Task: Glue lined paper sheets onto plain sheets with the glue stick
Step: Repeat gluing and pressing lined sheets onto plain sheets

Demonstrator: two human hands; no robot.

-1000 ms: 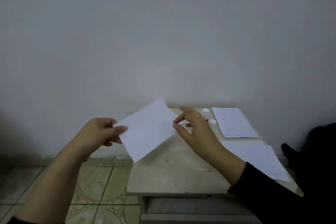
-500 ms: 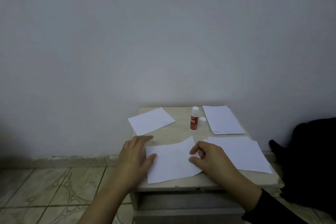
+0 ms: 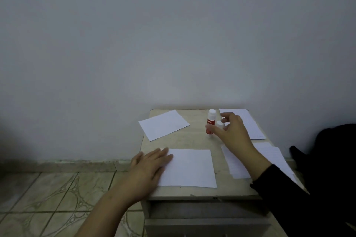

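Note:
A white sheet (image 3: 189, 167) lies flat at the table's front. My left hand (image 3: 148, 169) rests palm down on its left edge, fingers spread. A red and white glue stick (image 3: 210, 122) stands upright near the back of the table, with its white cap (image 3: 219, 123) beside it. My right hand (image 3: 232, 131) is at the stick, fingers curled apart around it and the cap; I cannot tell if they touch. Another white sheet (image 3: 163, 124) lies at the back left. Lined sheets (image 3: 248, 121) are stacked at the back right, more papers (image 3: 269, 154) at the right under my forearm.
The small beige table (image 3: 196, 140) stands against a plain grey wall, with a drawer front below its top. Patterned floor tiles (image 3: 48, 194) lie to the left. A dark object (image 3: 331, 150) sits to the right of the table.
The sheet I held up in both hands now lies on the table. My left hand stays on a front sheet, now flattened, while my right hand has left it and reached back to the glue stick.

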